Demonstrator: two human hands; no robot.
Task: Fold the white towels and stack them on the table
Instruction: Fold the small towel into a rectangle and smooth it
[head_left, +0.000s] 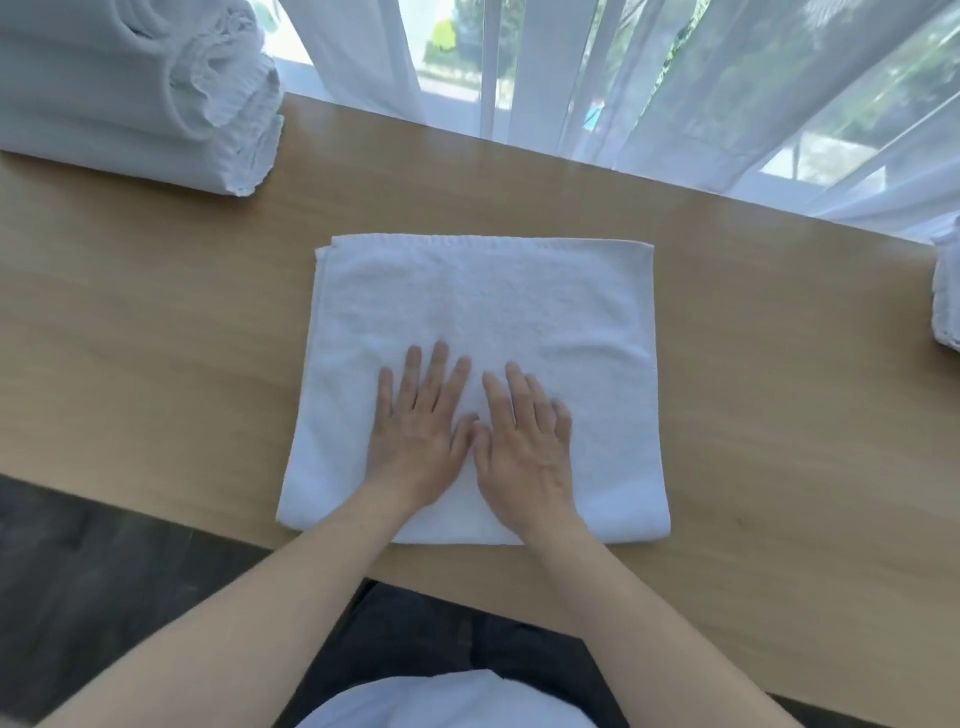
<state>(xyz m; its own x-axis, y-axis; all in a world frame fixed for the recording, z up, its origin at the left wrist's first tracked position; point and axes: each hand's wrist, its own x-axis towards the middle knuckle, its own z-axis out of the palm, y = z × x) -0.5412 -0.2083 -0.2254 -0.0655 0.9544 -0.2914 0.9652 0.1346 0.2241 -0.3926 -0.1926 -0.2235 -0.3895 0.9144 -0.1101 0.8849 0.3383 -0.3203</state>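
Your wooden table (156, 338) fills most of the frame, running from the left edge to the right edge, its far edge slanting down toward the right. Sheer white curtains (675, 78) hang behind it across the top of the frame, with blurred greenery and daylight showing through; nothing out there is readable. Centre frame: the folded white towel (483, 312) lies flat on the table, roughly square, slightly longer along the near-far axis, layered edges showing at the far left corner and the rounded fold along the near edge. Its near edge sits close to the table's near edge. Upper left of the frame: a stack of folded towels (104, 104), several layers, folds and hems facing right; the stack is cut off by the top and left frame edges, so the count is unclear. Right edge, mid-height: another towel pile (945, 301), mostly cut off, can't tell how many or how they're folded. No containers in view; everything sits directly on the tabletop. Your left hand (418, 426) and right hand (524, 441) lie palm-down side by side on the near half of the centre towel, fingers straight and slightly spread, pointing away from you, thumbs almost touching, gripping nothing. The right hand is slightly motion-blurred. Bottom of the frame: dark floor at the left, your lap partly hidden under the table edge.
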